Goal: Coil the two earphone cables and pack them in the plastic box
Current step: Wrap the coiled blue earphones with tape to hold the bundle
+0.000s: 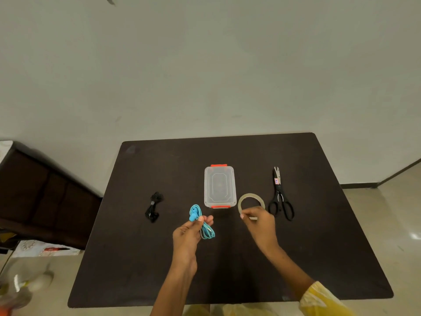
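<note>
The plastic box point(219, 187) is sitting mid-surface point(319, 247). One earphone bundle point(153, 207) is lying well left of it; a tape roll point(251, 202) is lying just right of its near corner, scissors point(280, 197) farther right.

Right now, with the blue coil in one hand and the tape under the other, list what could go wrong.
1. The left hand pinches the blue earphone coil at one spot only; its loops hang free and may spring loose before tape goes on.
2. The right hand works the tape roll alone, so freeing a strip one-handed may be awkward.
3. The plastic box looks lidded with its orange latches down, so packing will probably need a free hand first.
</note>
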`<state>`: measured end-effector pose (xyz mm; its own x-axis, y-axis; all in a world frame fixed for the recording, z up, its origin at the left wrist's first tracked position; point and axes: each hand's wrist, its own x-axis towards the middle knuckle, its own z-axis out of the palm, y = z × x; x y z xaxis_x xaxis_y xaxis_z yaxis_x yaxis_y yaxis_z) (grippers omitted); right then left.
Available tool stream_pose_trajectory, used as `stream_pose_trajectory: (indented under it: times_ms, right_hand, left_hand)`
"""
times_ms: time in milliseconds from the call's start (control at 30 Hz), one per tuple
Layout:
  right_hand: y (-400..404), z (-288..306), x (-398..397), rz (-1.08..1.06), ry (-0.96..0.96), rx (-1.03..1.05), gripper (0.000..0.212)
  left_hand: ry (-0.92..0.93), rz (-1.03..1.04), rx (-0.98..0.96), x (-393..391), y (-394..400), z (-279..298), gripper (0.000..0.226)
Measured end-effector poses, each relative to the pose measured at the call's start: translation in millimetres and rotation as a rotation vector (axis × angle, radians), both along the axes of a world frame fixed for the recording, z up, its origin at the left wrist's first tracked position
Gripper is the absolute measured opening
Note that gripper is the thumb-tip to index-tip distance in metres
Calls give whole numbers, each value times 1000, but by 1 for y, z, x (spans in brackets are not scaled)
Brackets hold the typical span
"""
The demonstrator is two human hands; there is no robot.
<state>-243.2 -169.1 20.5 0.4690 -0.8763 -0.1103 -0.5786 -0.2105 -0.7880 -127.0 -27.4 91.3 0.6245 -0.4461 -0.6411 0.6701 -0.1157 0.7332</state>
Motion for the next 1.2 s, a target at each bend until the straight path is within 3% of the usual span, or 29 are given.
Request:
stream_pose_trajectory:
  times_ms: [167,367,433,633,733,967,1067,1133,1200]
  right_hand:
    - [-32,-39,-13,302,510,-159,47]
    - [-43,-56,-17,466,663,-312,38]
    - [-44,-54,-17,452,595,-230,34]
    - [-22,-3,-12,116,-90,301,31]
    - [-4,28,-11,105,-219,438,30]
    - [16,60,-14,145,-182,428,26]
    - [13,67,-15,276,-48,217,25]
    - [10,73,-13,365,119,-1,34]
    - [6,82,-8,420,192,-78,42]
  left_hand:
    - [20,-67,35,-6,-8,-2,14]
    - [7,-110,38,-5,-12,-3,16]
    - [16,-132,46,-3,-11,-5,17]
    - [250,-190,-61,0,-10,-13,22]
    - [356,-211,-119,-1,-13,-12,26]
    - [432,-187,-228,0,-15,-1,17]
    - [450,-210,-245,0,-11,1,17]
    - [462,-234,-266,-1,-9,3,18]
    - [449,-263,-272,-1,-9,4,18]
